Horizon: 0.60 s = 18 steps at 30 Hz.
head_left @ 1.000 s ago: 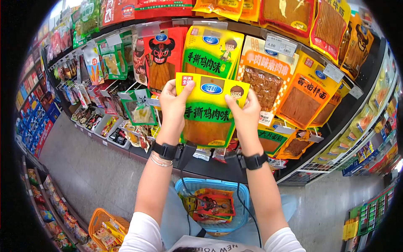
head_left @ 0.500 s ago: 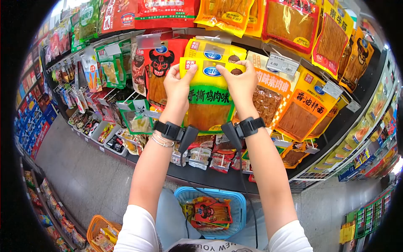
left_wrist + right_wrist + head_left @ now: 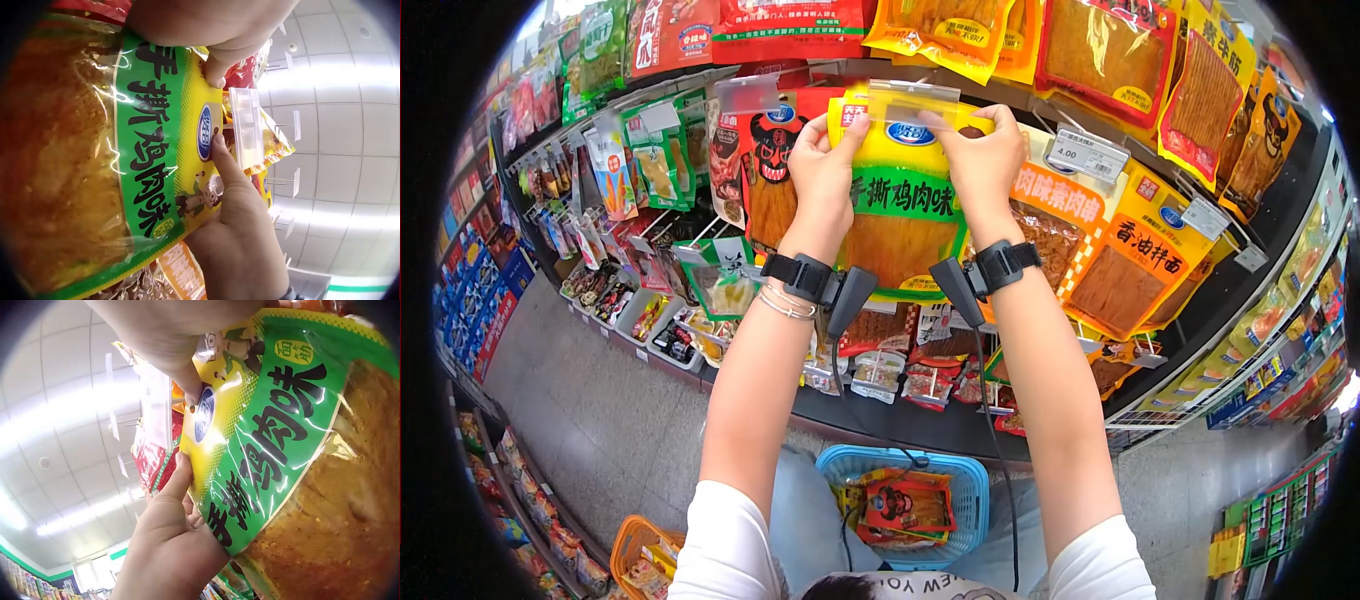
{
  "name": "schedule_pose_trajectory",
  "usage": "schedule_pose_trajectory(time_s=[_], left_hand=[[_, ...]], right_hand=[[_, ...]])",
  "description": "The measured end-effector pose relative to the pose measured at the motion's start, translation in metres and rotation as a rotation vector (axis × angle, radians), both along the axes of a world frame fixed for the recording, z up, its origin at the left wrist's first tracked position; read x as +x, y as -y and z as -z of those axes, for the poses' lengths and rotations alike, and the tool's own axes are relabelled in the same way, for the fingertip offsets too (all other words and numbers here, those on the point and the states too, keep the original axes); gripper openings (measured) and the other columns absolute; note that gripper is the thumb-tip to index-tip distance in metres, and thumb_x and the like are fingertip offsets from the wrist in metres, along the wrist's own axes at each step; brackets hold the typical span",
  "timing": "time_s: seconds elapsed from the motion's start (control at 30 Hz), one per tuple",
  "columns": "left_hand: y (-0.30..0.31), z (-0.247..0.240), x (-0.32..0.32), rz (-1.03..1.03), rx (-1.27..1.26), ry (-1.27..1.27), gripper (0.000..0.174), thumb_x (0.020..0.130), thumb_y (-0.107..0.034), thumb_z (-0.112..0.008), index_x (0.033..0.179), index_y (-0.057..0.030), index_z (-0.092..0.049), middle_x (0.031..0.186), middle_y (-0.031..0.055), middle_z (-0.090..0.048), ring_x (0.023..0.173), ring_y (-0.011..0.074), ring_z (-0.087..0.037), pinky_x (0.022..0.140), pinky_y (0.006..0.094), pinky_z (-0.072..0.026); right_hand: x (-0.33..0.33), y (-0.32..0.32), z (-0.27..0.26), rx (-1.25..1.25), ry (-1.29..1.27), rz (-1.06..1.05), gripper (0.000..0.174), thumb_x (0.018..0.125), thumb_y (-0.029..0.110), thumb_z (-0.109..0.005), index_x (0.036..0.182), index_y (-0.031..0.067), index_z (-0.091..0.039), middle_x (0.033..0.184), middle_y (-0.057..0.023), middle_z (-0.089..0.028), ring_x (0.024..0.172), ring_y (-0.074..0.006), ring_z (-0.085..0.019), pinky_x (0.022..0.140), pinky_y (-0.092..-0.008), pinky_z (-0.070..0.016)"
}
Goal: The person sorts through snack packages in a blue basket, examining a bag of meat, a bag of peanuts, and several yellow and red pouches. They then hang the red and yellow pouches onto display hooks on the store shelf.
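Both hands hold a yellow and green snack bag (image 3: 905, 200) upright against the rack. The left hand (image 3: 825, 170) pinches its upper left edge, thumb in front and fingers behind. At the upper right, the right hand (image 3: 980, 165) grips it with the thumb beside the blue logo. A clear tag holder (image 3: 915, 100) overlaps the bag's top edge in the head view. In the left wrist view the bag (image 3: 150, 125) shows the right thumb close to its hang hole; the tag holder (image 3: 247, 125) is just beyond. The right wrist view shows the bag (image 3: 269, 437) between both hands.
Red bags (image 3: 775, 150) hang at left, orange bags (image 3: 1125, 270) at right, and more bags above. A blue basket (image 3: 975, 500) with several packets stands below, between the person's legs. An orange basket (image 3: 628, 540) is at the lower left.
Both hands have raised the bag toward the rack, and its top edge now lies at the clear tag holder. The right thumb has shifted inward to the blue logo.
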<state>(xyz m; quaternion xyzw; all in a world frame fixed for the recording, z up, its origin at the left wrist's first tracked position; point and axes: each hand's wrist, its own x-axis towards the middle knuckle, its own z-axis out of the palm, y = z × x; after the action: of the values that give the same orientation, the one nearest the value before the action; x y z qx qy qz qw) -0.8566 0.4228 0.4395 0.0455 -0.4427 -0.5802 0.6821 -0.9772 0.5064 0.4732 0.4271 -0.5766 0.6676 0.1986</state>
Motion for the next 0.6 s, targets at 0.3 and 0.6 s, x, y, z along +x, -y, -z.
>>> schedule_pose_trajectory(time_s=[0.3,0.6], left_hand=[[0.007,-0.005,-0.005,-0.032,0.006,0.027,0.034,0.079,-0.004,-0.071,0.106,0.0025,-0.05,0.096,0.0107,-0.066,0.084,0.0128,-0.063,0.073,0.0235,-0.05],[0.009,0.003,-0.014,-0.292,-0.138,0.149,0.046,0.078,-0.003,-0.072,0.116,0.0037,-0.048,0.105,0.0122,-0.062,0.093,0.0155,-0.061,0.081,0.0257,-0.0486]], right_hand=[[-0.004,0.006,-0.004,0.026,0.001,0.02,0.052,0.057,0.037,-0.086,0.083,0.0026,-0.056,0.065,-0.0099,-0.062,0.062,-0.024,-0.061,0.059,-0.0359,-0.0471],[-0.003,0.003,0.01,-0.046,-0.115,0.127,0.055,0.061,0.027,-0.083,0.099,0.0038,-0.051,0.082,-0.0127,-0.062,0.079,-0.0299,-0.06,0.071,-0.0409,-0.0468]])
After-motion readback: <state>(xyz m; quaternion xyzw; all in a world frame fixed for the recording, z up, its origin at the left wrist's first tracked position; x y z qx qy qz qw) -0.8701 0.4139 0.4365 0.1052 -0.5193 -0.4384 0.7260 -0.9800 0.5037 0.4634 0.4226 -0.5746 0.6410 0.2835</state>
